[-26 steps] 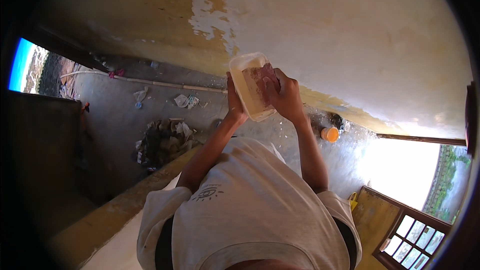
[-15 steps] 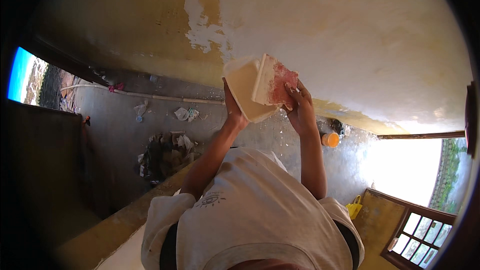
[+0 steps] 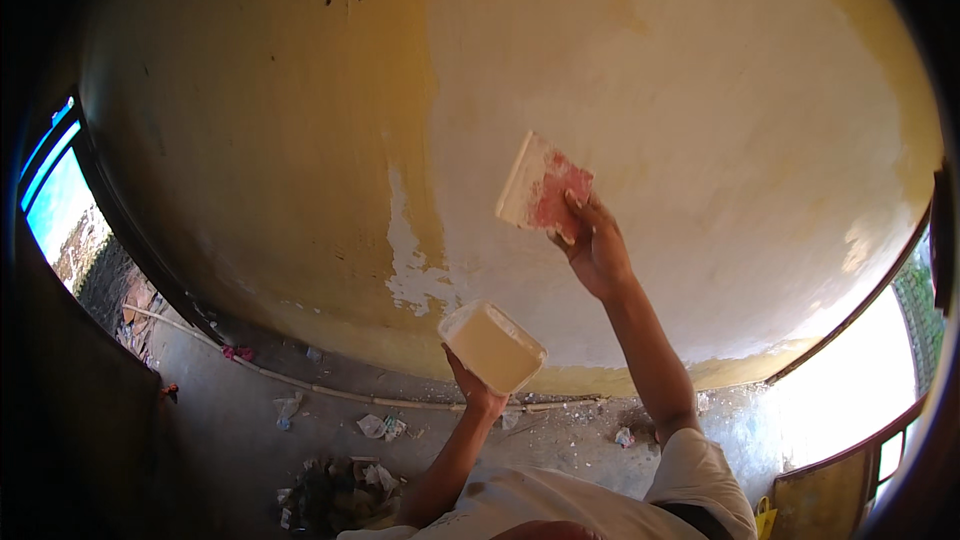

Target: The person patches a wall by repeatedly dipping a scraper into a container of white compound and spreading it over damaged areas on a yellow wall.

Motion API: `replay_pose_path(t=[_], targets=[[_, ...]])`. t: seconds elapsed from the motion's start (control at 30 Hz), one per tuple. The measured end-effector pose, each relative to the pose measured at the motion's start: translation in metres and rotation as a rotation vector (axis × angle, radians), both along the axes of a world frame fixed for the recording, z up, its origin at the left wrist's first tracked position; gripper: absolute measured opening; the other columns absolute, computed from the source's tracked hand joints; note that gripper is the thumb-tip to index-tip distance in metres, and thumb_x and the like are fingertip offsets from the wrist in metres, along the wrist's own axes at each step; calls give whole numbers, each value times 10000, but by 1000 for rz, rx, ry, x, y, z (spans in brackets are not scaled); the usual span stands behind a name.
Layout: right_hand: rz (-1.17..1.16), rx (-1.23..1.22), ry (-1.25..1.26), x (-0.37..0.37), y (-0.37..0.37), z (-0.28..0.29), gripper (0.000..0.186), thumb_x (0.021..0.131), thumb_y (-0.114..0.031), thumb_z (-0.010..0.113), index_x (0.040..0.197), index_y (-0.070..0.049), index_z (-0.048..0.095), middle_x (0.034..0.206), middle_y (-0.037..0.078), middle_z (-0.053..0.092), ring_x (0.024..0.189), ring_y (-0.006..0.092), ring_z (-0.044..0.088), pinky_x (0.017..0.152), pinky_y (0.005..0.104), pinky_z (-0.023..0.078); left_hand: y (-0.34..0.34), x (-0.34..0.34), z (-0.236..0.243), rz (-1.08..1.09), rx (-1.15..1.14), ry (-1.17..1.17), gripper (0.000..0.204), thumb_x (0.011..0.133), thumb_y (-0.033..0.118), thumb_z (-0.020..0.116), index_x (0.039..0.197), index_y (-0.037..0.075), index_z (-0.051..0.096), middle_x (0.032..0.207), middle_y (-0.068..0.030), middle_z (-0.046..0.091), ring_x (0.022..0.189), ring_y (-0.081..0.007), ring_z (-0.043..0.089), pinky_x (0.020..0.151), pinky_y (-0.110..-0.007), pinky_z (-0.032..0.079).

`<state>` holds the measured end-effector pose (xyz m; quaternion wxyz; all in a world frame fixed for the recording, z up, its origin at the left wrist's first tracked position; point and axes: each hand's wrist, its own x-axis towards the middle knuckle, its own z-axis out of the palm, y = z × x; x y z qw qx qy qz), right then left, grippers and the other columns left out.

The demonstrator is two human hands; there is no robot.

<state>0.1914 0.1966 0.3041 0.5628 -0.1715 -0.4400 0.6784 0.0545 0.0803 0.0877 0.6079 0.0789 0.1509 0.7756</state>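
A shallow rectangular plastic tub (image 3: 533, 354) holds smooth cream-coloured paste. My left hand (image 3: 480, 392) grips it from below and the side, low in front of the wall. Higher up and to the right, my right hand (image 3: 600, 252) pinches a flat red putty scraper (image 3: 562, 192), its face and far-left edge coated with pale paste. The scraper is raised before the wall (image 3: 700, 110); whether its edge touches the surface I cannot tell. Pale filler covers much of the wall's middle and right, with bare yellow paint on the left and a ragged whitish patch between.
A long pale pole (image 3: 330, 393) lies on the floor along the wall's foot. Crumpled plastic bags (image 3: 374, 427) and a dark heap of rubbish (image 3: 335, 495) lie at lower left. A bright doorway (image 3: 835, 390) opens at right, with a yellow bag (image 3: 766, 520) near it.
The view has tilted up to show more wall. My right hand has lifted the scraper away from the tub, where the two overlapped before. The tub now sits lower, apart from the scraper.
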Motion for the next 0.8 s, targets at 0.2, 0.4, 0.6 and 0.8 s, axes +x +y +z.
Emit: replay_pose_path(t=[0.2,0.4,0.6,0.8], targets=[[-694,964,-543,-41,84,211,274,1040,-247,619,1174,-12,664,914,36,731,734,102,633,638,288,506,-15,-19,-15,16,6,-44,639,1043,662,359,1503,229,452,1431,12,553,1332,-223,541,1099,-454,474],[-1465,1897,-975,-94,89,356,290,969,-93,534,1195,-121,714,1070,145,731,958,318,715,785,471,578,-24,-36,-32,109,18,-9,642,1043,657,370,1503,216,452,1422,11,556,1318,-225,547,1103,-444,470],[-1905,2194,-1570,-98,159,298,400,894,-159,633,1271,-29,649,1136,47,639,1012,217,637,808,321,577,-33,-40,-12,139,41,1,647,1044,658,364,1504,211,449,1421,3,557,1320,-228,546,1101,-446,472],[-1319,2201,-1480,-87,126,195,496,862,-72,630,1357,-103,627,1166,62,648,1030,232,631,822,356,557,-30,-51,-29,118,6,-31,667,1038,681,341,1505,217,450,1426,0,555,1322,-232,546,1096,-453,473]])
